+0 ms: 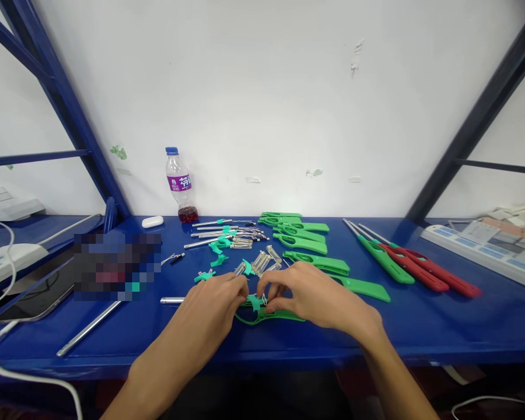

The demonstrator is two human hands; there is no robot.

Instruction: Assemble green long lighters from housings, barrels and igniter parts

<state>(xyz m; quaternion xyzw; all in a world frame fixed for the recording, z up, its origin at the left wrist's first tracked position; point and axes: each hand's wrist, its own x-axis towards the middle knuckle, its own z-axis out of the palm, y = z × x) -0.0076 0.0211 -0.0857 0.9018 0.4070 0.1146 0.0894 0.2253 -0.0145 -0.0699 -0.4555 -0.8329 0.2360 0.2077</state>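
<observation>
Both hands meet over a green lighter shell (284,315) near the table's front edge. My left hand (219,297) is closed around parts at the shell's left end, and a metal tube (171,300) sticks out to its left. Thumb and index finger of my right hand (306,291) pinch by a teal piece (256,301) and a thin white wire; what exactly the fingertips hold is too small to tell. Just behind the hands lie clear fuel tanks (260,262) and loose teal pieces (219,259).
Green shells (306,242) lie in a column behind my right hand. Metal rods with wires (219,233) are at the back centre. Red and green lighters (424,268) rest at the right. A bottle (181,189), white case (152,221), phone (39,297) and power strips (485,251) are around.
</observation>
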